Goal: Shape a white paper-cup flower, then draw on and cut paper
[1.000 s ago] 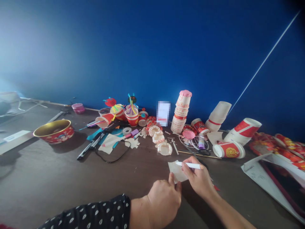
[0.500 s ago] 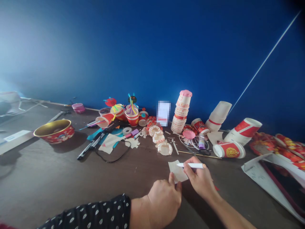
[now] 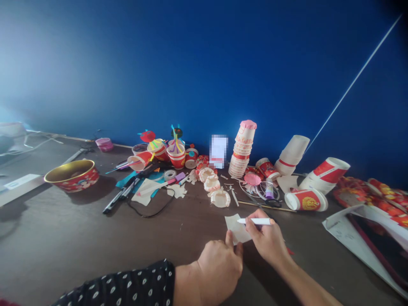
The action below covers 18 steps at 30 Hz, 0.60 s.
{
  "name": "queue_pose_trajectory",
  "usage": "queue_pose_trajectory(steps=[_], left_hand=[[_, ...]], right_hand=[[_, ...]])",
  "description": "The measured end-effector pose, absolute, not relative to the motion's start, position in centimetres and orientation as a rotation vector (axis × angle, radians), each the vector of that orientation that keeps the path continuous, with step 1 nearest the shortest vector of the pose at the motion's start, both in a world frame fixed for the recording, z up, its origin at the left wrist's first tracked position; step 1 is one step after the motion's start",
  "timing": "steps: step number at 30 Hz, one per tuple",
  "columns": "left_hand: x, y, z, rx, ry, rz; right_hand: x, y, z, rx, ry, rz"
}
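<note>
A small off-white piece of paper (image 3: 234,227) lies flat on the dark table, in front of me. My left hand (image 3: 220,267) holds down its near edge with the index finger and thumb, the other fingers curled under. Pinched in my right hand (image 3: 266,238) is a white marker (image 3: 259,221), nearly level, its tip at the upper part of the paper. Whether the tip touches the paper I cannot tell. The right fingers cover part of the paper's right side, and no mark on it can be made out.
Beyond the paper lie cut cup rims (image 3: 220,198), scissors (image 3: 271,204) and a glue stick (image 3: 269,189). A tall cup stack (image 3: 241,148) stands near the blue wall. At left are a red bowl (image 3: 72,176) and decorated cups (image 3: 177,156); at right, a phone (image 3: 379,242) and tipped cups (image 3: 306,200).
My right hand and the marker have shifted slightly right and down across the paper. The left hand and the paper stay where they were.
</note>
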<state>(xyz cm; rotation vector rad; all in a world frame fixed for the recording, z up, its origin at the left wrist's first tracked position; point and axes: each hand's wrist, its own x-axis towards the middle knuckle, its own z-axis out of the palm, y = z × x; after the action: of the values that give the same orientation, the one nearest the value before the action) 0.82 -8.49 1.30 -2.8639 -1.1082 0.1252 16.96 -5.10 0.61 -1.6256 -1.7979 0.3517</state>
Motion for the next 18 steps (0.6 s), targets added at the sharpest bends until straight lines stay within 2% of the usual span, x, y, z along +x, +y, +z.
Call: queue_pose_trajectory(steps=[18], left_hand=[[0.86, -8.42, 1.15, -2.867, -1.105, 0.144]], right_hand=[[16.91, -5.33, 1.12, -1.65, -1.776, 0.336]])
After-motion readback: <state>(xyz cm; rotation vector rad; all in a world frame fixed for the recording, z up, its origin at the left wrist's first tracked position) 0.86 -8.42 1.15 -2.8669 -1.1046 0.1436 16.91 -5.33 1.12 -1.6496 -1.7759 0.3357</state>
